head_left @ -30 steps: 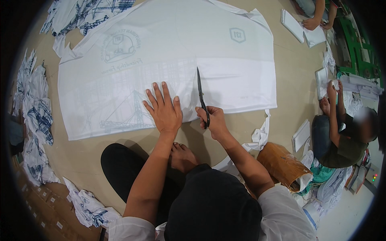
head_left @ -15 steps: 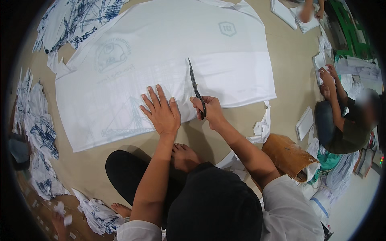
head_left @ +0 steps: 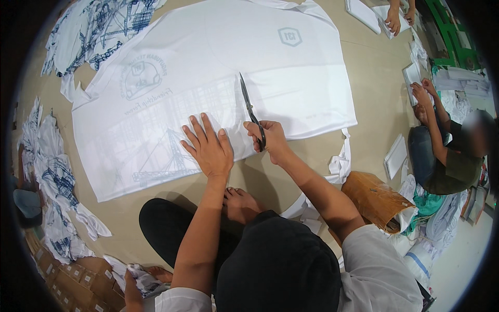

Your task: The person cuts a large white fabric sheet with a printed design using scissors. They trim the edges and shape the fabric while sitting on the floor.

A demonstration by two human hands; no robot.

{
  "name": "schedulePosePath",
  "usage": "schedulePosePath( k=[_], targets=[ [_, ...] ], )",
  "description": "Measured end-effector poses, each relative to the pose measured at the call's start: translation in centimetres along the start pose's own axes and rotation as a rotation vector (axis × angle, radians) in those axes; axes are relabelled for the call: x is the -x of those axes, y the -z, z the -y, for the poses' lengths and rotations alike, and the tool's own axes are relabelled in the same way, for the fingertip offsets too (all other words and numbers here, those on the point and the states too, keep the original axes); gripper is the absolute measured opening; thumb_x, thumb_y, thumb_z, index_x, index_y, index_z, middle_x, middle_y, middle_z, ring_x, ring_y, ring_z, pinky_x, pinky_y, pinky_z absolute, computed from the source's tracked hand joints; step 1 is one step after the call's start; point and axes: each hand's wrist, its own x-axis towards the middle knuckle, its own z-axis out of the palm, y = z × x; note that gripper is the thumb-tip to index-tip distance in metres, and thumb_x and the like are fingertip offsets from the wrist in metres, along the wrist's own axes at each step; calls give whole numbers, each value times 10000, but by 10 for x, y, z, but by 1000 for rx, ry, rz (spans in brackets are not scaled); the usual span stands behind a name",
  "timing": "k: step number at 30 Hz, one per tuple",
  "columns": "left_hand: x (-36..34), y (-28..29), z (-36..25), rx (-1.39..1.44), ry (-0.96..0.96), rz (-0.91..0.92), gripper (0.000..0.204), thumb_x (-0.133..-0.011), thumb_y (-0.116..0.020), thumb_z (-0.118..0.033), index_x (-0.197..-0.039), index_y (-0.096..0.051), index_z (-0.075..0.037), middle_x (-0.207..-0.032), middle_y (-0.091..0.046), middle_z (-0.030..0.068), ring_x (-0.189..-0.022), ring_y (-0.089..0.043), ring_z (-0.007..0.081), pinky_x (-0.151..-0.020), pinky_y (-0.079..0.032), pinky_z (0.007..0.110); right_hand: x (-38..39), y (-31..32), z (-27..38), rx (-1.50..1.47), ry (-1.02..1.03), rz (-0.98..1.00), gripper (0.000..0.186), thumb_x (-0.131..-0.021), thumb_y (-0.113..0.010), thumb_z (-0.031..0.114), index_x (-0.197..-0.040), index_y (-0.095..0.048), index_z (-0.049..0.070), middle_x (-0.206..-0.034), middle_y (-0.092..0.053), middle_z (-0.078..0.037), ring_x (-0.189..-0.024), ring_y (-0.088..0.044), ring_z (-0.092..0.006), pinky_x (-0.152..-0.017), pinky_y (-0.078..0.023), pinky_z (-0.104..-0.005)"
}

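Observation:
A white cloth [head_left: 306,93] with faint blue-grey logos and a crane drawing lies spread on the floor. My left hand [head_left: 208,148] rests palm down on its lower middle, fingers spread. My right hand [head_left: 267,138] grips black scissors [head_left: 245,93] by the handles at the cloth's near edge, right of my left hand. The long blades point away from me over the middle of the cloth and look nearly together; whether fabric lies between them I cannot tell.
Printed cloth piles [head_left: 99,26] border the left side, above cardboard boxes [head_left: 78,281]. A co-worker [head_left: 447,161] sits at right beside folded white stacks [head_left: 395,156] and a brown sack [head_left: 371,200]. Another person's hands [head_left: 395,21] show top right; another person's arm [head_left: 132,291] shows lower left.
The view has shifted and turned slightly. The scissors have advanced a little away from me; my left hand stays pressed on the cloth. Another person's arm now shows at lower left.

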Motion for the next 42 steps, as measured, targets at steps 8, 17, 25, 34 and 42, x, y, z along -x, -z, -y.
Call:
schedulePosePath(
  k=[8, 17, 25, 34, 42],
  targets=[
    [0, 1, 0, 11, 1, -3, 672, -1099, -396, -418, -1686, -322, -100, -1761, -224, 200, -1613, -126, 504, -1267, -38, 685, -5, -4, 8, 21, -12, -3, 396, -874, -866, 335, -788, -661, 7, -602, -579, -18, -457, -548, -104, -425, -426, -268],
    [0, 0, 0, 7, -3, -10, 674, -1099, -392, -428, -1685, -326, -101, -1757, -234, 205, -1611, -132, 507, -1267, -38, 683, -7, -3, 5, 11, -4, 4, 363, -874, -859, 294, -798, -674, -9, -607, -581, -20, -457, -552, -111, -422, -429, -269],
    [0, 1, 0, 20, -2, -11, 669, -1098, -399, -421, -1683, -330, -103, -1754, -241, 205, -1611, -132, 505, -1267, -41, 684, -6, 0, 6, 35, -3, 2, 349, -887, -852, 290, -794, -678, 3, -605, -586, -12, -449, -551, -101, -423, -425, -260],
    [0, 0, 0, 15, -1, -8, 671, -1101, -396, -430, -1685, -325, -108, -1759, -230, 199, -1613, -124, 505, -1269, -38, 684, -16, 3, 19, 77, 5, 30, 348, -895, -843, 304, -778, -671, 24, -603, -590, -6, -440, -545, -95, -424, -412, -259],
    [0, 0, 0, 14, 7, 11, 657, -1108, -383, -401, -1694, -298, -115, -1765, -208, 202, -1621, -98, 491, -1271, -21, 675, -29, 8, 32, 106, -5, 77, 352, -893, -832, 324, -781, -667, 34, -618, -574, 2, -463, -543, -88, -440, -415, -254]
  ],
)
